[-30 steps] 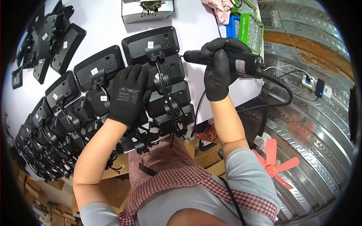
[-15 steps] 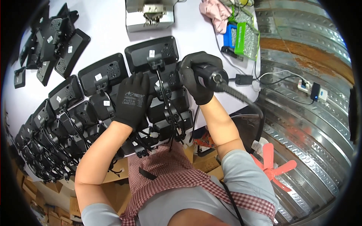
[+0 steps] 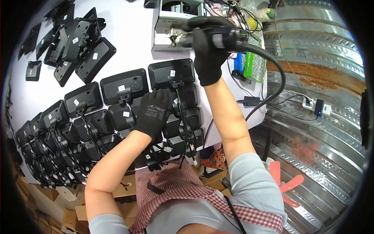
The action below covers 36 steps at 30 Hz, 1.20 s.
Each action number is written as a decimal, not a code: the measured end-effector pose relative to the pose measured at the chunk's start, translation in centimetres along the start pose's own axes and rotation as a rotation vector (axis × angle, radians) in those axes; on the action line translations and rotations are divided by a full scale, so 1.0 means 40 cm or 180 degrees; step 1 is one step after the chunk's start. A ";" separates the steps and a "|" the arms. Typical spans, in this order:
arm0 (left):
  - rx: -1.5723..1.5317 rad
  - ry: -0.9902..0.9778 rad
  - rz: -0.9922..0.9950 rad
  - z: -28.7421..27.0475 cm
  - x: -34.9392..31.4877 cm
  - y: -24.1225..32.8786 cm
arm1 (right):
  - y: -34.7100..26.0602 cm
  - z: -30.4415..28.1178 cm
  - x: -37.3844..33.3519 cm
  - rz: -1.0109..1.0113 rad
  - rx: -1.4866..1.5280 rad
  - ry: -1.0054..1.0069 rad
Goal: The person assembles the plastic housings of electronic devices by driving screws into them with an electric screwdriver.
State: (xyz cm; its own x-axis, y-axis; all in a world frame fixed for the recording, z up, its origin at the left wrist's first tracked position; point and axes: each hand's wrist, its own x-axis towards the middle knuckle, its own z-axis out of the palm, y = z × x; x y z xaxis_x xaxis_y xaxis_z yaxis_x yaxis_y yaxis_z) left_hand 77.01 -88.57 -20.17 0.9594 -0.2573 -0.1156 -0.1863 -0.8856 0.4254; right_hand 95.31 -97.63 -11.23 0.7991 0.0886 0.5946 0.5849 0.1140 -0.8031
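My right hand [image 3: 206, 54], in a black glove, is wrapped round a black corded electric screwdriver [image 3: 230, 38]. The tool lies roughly level in the view, its front end at the metal fitting of a light-coloured screw feeder box [image 3: 159, 40]. Whether a screw is on the tip cannot be made out. My left hand [image 3: 152, 113], gloved too, lies flat with fingers stretched over the rows of black plastic housings [image 3: 126, 84]. Just ahead of it is the rightmost housing of the far row [image 3: 171, 73], back face up, with a bracket and cables.
A heap of loose black housings [image 3: 80, 43] lies at the far left of the white table [image 3: 128, 43]. Green and blue boxes [image 3: 253, 62] stand at the right edge near an adapter [image 3: 251, 101]. The screwdriver's thick cable [image 3: 282, 74] loops right. A red-bladed fan [image 3: 286, 183] is below.
My right hand has carried the screwdriver from beside the rightmost far-row housing up to the screw feeder. My left hand stays on the housings. The whole view has shifted.
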 end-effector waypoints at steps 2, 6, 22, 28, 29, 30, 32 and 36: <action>0.0093 0.0060 0.0073 -0.003 -0.003 0.002 | 0.017 -0.008 -0.005 -0.0240 -0.0448 -0.0440; 0.0079 -0.0102 0.0036 0.000 0.005 0.004 | -0.002 -0.068 -0.020 -0.0200 -0.0996 -0.0767; 0.0241 0.0049 0.0010 0.009 0.009 0.008 | -0.183 -0.326 -0.334 0.1372 0.0625 0.0497; 0.0295 0.0067 -0.0045 0.011 0.006 0.013 | -0.157 -0.332 -0.360 0.1272 0.0743 0.0556; 0.0262 0.0084 -0.0038 0.014 0.007 0.010 | -0.157 -0.331 -0.362 0.1276 0.0742 0.0553; 0.0257 0.0083 -0.0042 0.017 0.008 0.009 | -0.160 -0.330 -0.365 0.1360 0.0709 0.0613; 0.0247 0.0024 -0.0076 0.017 0.008 0.007 | -0.159 -0.328 -0.366 0.1450 0.0679 0.0665; 0.0249 0.0039 -0.0087 0.013 0.004 0.008 | -0.161 -0.328 -0.365 0.1077 0.0566 0.0159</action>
State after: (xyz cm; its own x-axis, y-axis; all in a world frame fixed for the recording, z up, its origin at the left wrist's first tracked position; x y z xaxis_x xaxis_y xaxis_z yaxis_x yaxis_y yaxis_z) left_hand 76.99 -89.10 -20.52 0.9668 -0.2283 -0.1149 -0.1756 -0.9199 0.3506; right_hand 81.71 -112.62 -15.26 0.9512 0.1027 0.2910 0.2573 0.2567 -0.9316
